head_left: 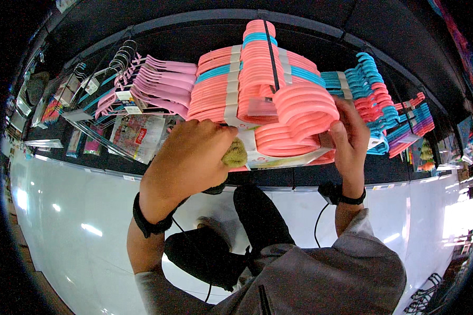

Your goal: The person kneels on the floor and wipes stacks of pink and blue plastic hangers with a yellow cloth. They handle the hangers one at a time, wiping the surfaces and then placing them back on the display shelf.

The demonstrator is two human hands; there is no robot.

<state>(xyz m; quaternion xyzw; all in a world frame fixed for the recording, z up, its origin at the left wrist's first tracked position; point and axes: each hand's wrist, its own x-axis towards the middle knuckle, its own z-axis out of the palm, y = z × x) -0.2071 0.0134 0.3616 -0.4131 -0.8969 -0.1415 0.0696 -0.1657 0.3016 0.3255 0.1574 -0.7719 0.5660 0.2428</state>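
A pack of pink hangers (286, 137) with a paper band sits at the front of the shelf, its hooks bunched toward me. My right hand (351, 140) grips the pack's right side, thumb at the front and fingers passing behind. At the pack's left, my left hand (190, 157) is closed in a fist around a yellow-green cloth (235, 153). Part of the cloth bulges out beside the thumb side of the fist. Behind the front pack stands a long row of pink hangers (211, 79) with a few blue ones among them.
Light pink clip hangers (163, 84) and wire hangers (122, 59) fill the left of the black shelf. Blue and red hangers (370, 94) stand to the right. A thin black divider rod (271, 52) rises among the hooks. Below lies a glossy white floor (79, 210).
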